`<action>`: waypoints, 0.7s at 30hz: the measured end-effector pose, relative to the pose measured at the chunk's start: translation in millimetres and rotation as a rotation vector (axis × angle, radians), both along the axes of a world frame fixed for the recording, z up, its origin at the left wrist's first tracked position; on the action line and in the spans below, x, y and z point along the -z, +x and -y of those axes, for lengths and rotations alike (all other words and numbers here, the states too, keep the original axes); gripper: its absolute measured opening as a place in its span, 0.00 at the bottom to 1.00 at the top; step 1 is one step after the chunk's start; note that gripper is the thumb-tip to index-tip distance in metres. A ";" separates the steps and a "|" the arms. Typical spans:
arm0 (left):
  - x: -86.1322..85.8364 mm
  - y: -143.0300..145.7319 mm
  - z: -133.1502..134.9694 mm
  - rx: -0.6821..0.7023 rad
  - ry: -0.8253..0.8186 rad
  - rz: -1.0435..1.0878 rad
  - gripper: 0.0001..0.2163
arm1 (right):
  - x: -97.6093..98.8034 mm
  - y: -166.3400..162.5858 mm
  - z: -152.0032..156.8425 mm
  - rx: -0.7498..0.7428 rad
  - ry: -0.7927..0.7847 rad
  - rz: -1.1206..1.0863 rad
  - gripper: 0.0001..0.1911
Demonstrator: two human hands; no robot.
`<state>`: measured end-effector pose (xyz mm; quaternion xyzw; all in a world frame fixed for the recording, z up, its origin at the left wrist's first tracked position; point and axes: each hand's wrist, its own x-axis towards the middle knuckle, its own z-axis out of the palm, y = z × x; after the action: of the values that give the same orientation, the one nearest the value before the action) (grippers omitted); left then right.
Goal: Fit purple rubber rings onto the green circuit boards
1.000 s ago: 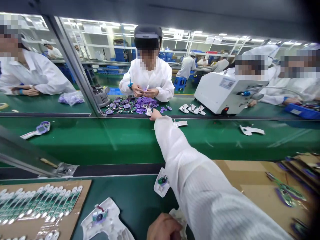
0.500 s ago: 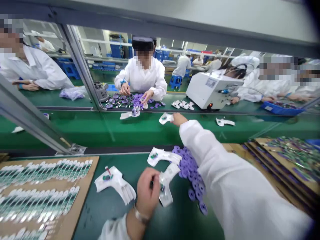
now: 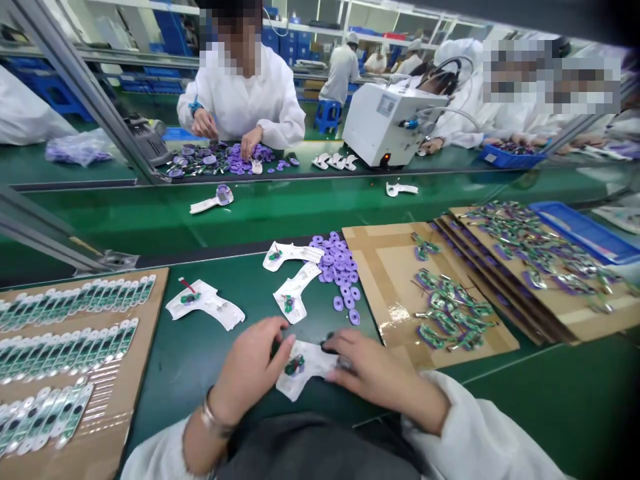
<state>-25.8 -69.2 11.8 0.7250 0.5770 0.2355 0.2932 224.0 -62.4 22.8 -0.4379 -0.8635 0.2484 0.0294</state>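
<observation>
Close in front of me lies a white plastic handle-shaped shell (image 3: 313,363) with a small green circuit board in its wide end. My right hand (image 3: 373,363) grips its narrow end between thumb and fingers, and something dark shows at a fingertip. At the wide end, my left hand (image 3: 253,363) has thumb and fingers curled at the upper left edge. Beyond the hands rest a similar shell (image 3: 297,293) and another shell (image 3: 293,255). A third shell (image 3: 205,305) with a red lead lies to the left. Purple rings (image 3: 340,263) are heaped behind.
Cardboard at left (image 3: 125,353) carries rows of white-and-green strips. On the right, a cardboard sheet (image 3: 395,300) holds green boards, beside stacked sheets and a blue tray (image 3: 590,233). A green belt (image 3: 300,203) runs across, with a co-worker (image 3: 245,93) opposite.
My right hand has come back from over the belt with the white shell, now low in front of me. My left hand has left another shell for this one. The view has tilted down.
</observation>
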 end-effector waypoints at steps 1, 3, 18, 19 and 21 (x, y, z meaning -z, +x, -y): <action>0.5 2.3 8.7 0.028 -0.009 -0.089 0.14 | 4.4 0.7 -6.0 0.035 0.076 -0.034 0.11; 3.6 7.5 21.6 0.044 -0.018 -0.199 0.20 | 9.0 4.0 -25.8 0.124 0.257 0.001 0.10; 3.9 4.1 -10.2 -0.130 0.093 0.021 0.09 | 38.7 3.6 -50.0 0.090 0.363 -0.075 0.10; 1.1 6.4 -13.7 -0.097 0.103 0.017 0.09 | 36.4 7.5 -48.6 0.095 0.363 -0.093 0.11; -3.5 12.2 -17.5 -0.016 0.120 0.012 0.08 | 29.3 24.1 -47.1 0.168 0.374 -0.088 0.12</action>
<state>-13.6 -51.7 15.3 0.7353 0.5659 0.2763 0.2506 248.2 -15.3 -6.5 -0.4842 -0.8528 0.0992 0.1688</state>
